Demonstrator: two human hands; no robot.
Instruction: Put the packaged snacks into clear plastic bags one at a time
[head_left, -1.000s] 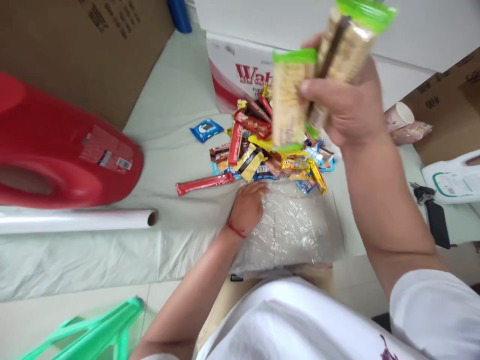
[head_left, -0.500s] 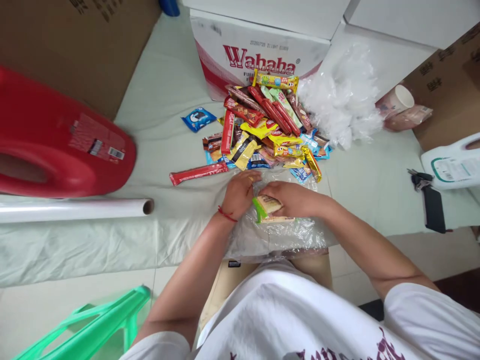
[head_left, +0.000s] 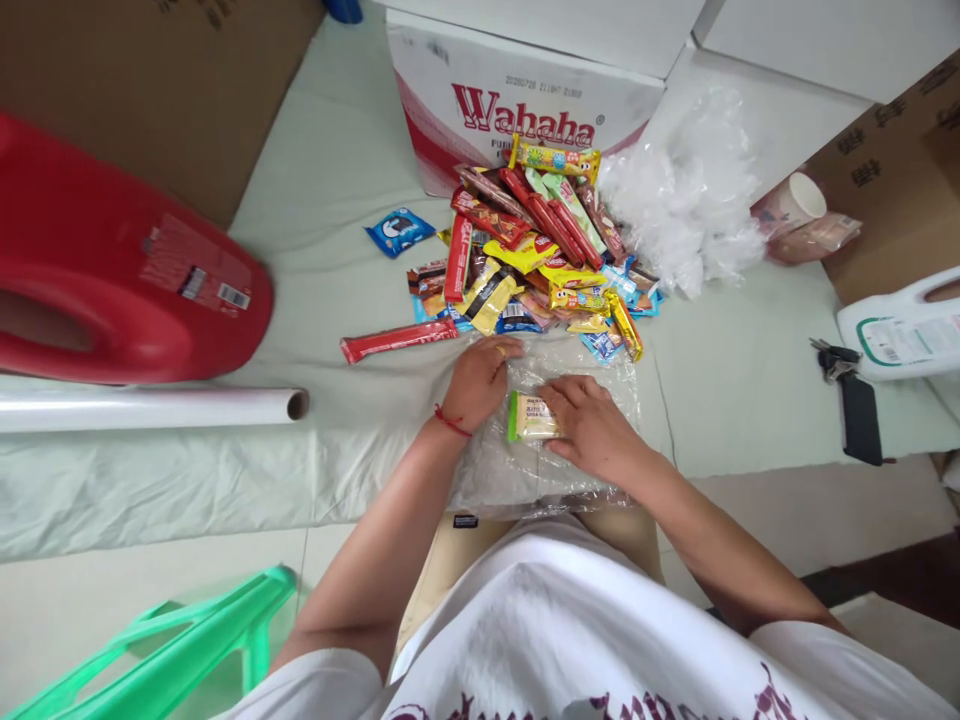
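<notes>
A small green-and-cream soda biscuit packet [head_left: 534, 416] lies flat near the table's front edge. My right hand [head_left: 600, 428] covers its right end, palm down, with the thumb and fingers on either side. Around and beneath the packet spreads a clear plastic bag [head_left: 577, 485], wrinkled along its front edge. My left hand [head_left: 478, 382], with a red string on the wrist, is closed at the bag's upper left; its fingers curl over the film. Just beyond both hands is a heap of wrapped snacks [head_left: 536, 258]. A red-wrapped bar [head_left: 399, 340] rests to its left.
Behind the heap stands a white Wahaha box [head_left: 525, 95], with crumpled clear bags [head_left: 686, 200] beside it. A red jug [head_left: 127, 270] and a film roll [head_left: 150, 406] are at left. Paper cups [head_left: 799, 200], keys with a black case [head_left: 859, 410] and a white jug [head_left: 907, 330] sit right.
My right hand has shifted slightly right and turned palm down over the biscuit packet, which now lies flatter with more of its face showing. My left hand has barely moved.
</notes>
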